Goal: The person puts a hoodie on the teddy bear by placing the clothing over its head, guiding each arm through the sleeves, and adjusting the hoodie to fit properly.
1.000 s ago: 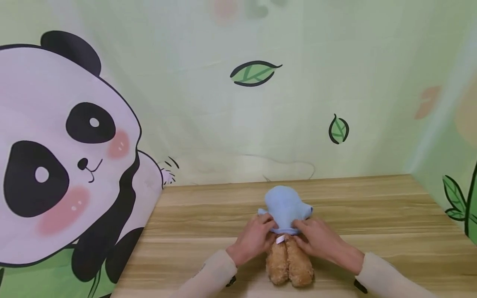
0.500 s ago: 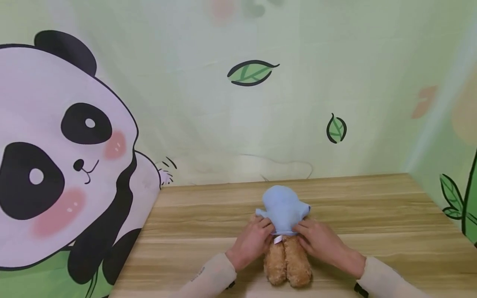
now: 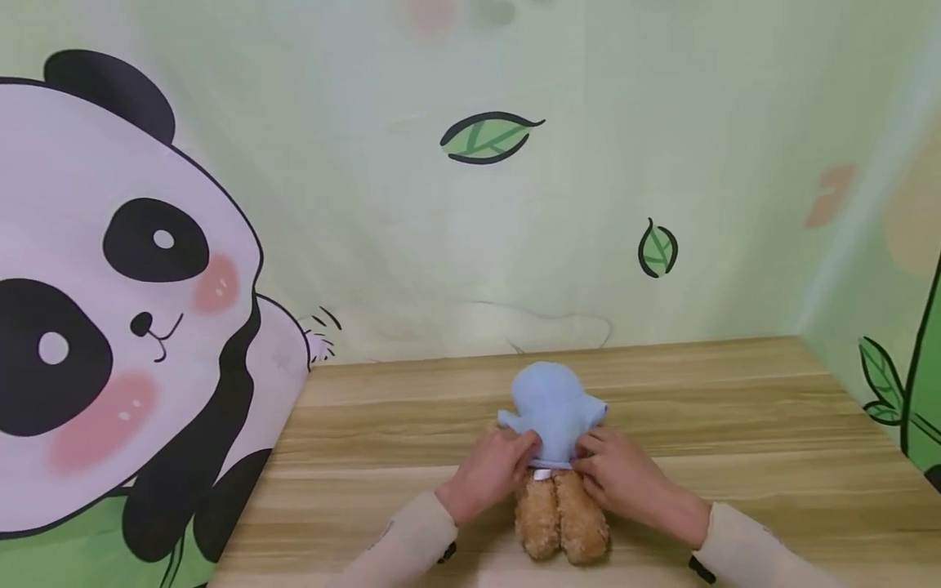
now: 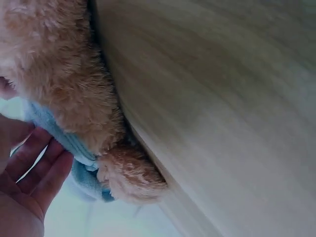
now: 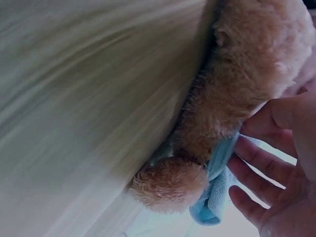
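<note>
A brown plush toy [image 3: 562,518] lies on the wooden table, its two furry legs toward the front edge. Light blue cloth [image 3: 547,400] covers its upper part, and a small white tag [image 3: 542,474] shows below the hem. At the hem's left side, my left hand [image 3: 488,469] pinches the cloth; at the right side, my right hand [image 3: 625,474] pinches it too. Brown fur [image 4: 74,74] and the blue hem [image 4: 64,138] show beside the fingers in the left wrist view. The right wrist view has a furry paw [image 5: 170,185] near the blue cloth [image 5: 217,192].
Wood-grained tabletop [image 3: 382,425] surrounds the toy. Behind the table hangs a pale green backdrop [image 3: 367,204] printed with leaves, with a large panda picture [image 3: 191,343] at the left.
Both hands remain at the hem, their fingers slightly shifted on the cloth. The whole head view has slid a little to the left.
</note>
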Demonstrator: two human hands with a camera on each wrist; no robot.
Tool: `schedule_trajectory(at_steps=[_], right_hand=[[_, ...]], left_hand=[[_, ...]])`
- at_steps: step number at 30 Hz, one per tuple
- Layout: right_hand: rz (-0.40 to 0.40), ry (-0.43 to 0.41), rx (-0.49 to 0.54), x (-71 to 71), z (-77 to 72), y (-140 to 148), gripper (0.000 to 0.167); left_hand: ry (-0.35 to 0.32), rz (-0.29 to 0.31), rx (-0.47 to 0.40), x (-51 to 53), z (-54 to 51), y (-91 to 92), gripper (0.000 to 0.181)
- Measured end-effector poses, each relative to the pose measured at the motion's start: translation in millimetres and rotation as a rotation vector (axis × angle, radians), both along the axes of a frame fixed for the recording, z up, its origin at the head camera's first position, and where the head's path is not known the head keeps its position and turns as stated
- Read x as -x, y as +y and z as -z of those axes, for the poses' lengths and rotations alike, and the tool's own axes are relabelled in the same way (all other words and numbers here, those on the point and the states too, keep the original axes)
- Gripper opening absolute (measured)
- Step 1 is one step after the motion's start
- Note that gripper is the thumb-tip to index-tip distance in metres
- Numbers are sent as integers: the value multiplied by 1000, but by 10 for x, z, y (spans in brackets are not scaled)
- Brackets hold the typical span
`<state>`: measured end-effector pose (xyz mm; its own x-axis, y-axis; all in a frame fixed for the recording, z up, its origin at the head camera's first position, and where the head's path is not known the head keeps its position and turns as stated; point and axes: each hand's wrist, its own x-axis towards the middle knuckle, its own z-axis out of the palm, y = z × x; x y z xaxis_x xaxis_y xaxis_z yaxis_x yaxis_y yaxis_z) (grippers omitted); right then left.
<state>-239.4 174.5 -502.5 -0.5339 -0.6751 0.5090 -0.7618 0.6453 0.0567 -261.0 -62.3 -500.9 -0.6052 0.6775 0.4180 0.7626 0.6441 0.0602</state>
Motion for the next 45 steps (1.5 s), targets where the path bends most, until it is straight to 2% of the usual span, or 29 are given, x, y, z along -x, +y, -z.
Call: schedule_trajectory(at_steps=[3, 5, 8, 11, 16, 20, 22, 27, 29, 32, 37, 45], right_hand=[[22, -60, 36, 26, 0, -23, 2], [49, -136, 76, 48, 3, -29, 9], [104, -251, 129, 86, 6, -36, 13], [152, -306, 151, 111, 0, -45, 16], [192, -268, 113, 88, -19, -57, 13], [202, -224, 114, 58, -38, -45, 12], [207, -213, 138, 56, -50, -38, 14], [195, -195, 198, 102, -103, -28, 13], [190, -184, 222, 142, -131, -29, 11], [185, -172, 258, 215, -179, -34, 9], [185, -199, 292, 335, -249, -41, 9], [189, -216, 295, 575, -415, -45, 12]], left_hand=[[-17, -11, -22, 11, 10, -13, 12], [-26, -15, -31, 13, 26, -23, 17], [-30, -12, -27, 10, 57, -36, 15], [-32, -7, -2, -3, 70, -42, 9], [-25, -2, 32, -24, 43, -64, 6], [-23, 2, 22, -26, -1, -80, 7], [-50, -9, -13, -21, -14, -85, 8], [-145, -67, -187, 21, -39, -80, 8], [-159, -86, -242, 56, -61, -65, 7], [-177, -103, -280, 128, -106, -34, 7], [-240, -131, -299, 250, -196, 20, 11], [-252, -185, -310, 509, -305, 99, 14]])
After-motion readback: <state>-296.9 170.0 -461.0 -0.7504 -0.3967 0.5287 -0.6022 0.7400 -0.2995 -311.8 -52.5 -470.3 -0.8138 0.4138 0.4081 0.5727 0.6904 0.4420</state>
